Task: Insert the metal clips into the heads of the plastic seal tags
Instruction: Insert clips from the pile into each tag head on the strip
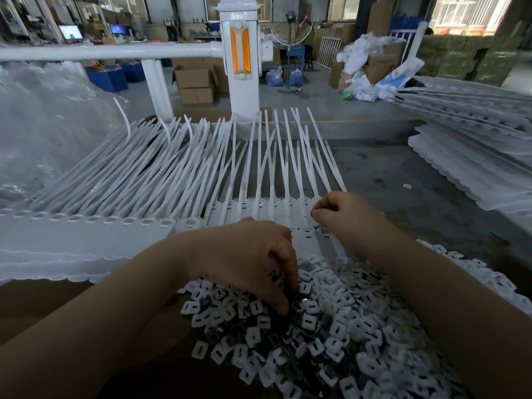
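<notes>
We see the left hand (253, 254) with fingers curled down into the heap of small white square plastic clips with dark metal inserts (331, 326), pinching among them; which clip we cannot tell. The right hand (345, 217) has fingers curled tight, pinching something tiny over the heads of the row of long white plastic seal tags (230, 174) lying flat on the grey table (403, 182).

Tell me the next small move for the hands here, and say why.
Probably: the left hand should lift one clip out of the clip pile and pass it toward the right hand. Its fingers are curled down into the pile, while the right hand's fingertips are pinched at the tag heads; whether they already hold a clip cannot be told.
</notes>
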{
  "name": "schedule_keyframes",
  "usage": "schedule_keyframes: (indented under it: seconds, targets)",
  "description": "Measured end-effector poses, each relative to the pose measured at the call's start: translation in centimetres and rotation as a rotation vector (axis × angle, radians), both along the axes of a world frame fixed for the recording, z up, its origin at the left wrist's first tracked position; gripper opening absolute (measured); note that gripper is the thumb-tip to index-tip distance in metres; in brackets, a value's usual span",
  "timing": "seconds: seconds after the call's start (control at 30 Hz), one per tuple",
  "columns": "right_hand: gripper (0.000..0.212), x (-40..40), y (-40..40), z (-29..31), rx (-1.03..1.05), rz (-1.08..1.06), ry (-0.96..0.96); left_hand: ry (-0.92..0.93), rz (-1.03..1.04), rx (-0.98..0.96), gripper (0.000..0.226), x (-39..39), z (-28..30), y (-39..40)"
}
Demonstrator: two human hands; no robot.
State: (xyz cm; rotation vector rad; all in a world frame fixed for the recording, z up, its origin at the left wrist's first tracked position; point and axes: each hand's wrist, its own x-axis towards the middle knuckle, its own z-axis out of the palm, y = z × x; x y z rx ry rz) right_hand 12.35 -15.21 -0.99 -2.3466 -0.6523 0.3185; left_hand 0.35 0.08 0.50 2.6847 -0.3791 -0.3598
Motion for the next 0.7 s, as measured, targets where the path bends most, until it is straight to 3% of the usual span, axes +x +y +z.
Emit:
schedule_keyframes:
  seconds: [0.33, 0.53, 0.7]
  targets:
    - [0.016, 0.1, 0.0, 0.0, 0.006, -0.008, -0.006, 0.067, 0.012, -0.171, 0.016, -0.1, 0.3, -0.4]
    - [0.016, 0.1, -0.1, 0.0, 0.015, -0.005, -0.004, 0.114, 0.167, -0.412, 0.008, -0.6, 1.2, 0.1]
    - [0.014, 0.2, -0.2, -0.1, 0.027, -0.003, -0.017, 0.113, 0.249, -0.453, 0.006, -0.5, 1.0, 0.3]
